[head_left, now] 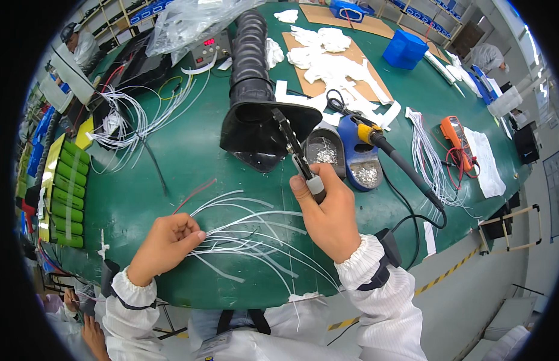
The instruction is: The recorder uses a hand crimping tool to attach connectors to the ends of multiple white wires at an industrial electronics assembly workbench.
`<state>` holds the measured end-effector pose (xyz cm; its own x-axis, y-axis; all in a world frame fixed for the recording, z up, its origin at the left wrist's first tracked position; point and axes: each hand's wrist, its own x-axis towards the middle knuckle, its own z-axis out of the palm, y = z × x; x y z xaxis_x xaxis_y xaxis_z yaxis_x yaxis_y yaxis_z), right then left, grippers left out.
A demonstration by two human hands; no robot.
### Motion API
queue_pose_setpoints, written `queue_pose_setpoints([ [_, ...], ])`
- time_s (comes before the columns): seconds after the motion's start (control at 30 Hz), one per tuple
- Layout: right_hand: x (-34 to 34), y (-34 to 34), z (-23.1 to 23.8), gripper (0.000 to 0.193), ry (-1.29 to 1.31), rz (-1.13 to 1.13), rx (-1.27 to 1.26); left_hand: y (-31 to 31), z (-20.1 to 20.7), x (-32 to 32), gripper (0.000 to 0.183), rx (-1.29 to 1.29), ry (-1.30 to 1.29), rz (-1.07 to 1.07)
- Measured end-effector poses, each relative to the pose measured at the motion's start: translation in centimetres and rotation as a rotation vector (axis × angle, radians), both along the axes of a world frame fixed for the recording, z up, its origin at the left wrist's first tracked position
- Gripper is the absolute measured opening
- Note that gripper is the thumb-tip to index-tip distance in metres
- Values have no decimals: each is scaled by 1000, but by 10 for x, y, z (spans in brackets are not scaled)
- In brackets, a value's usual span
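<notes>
Between its thumb and fingers, my left hand (165, 245) pinches a bundle of thin white wires (249, 236). Their loose ends fan out to the right over the green table, and a few hang past its near edge. A red wire (196, 195) sticks out just beyond the fingers. My right hand (333, 219) is closed around black wire strippers (296, 150) with grey on the handle. The tool points up and away, above the wires and apart from them. Its tip lies in front of the black fume extractor hood (255, 135).
A soldering iron (400, 156) rests in its blue stand beside a dish of solder bits (324, 150). Farther right are more white wires (424, 150) and an orange multimeter (457, 138). At left lie a green battery pack (68, 192) and coiled wires (132, 123). Other people work nearby.
</notes>
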<state>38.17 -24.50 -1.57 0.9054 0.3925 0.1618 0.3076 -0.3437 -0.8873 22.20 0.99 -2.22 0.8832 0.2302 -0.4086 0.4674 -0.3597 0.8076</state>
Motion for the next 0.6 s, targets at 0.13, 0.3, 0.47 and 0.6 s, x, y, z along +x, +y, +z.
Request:
queue_pose_setpoints([
  [0.13,-2,2,0,37,24,25,-14,5,21,-6,8,-28,-62,44],
  [0.3,-2,1,-2,38,37,11,-20,-18,50,38,8,547,-504,-194],
  [0.47,0,4,-5,37,-5,21,-36,-31,5,79,11,673,-550,-281],
  [0.6,-1,7,-7,35,-27,25,-11,-27,-12,77,8,549,-499,-218],
])
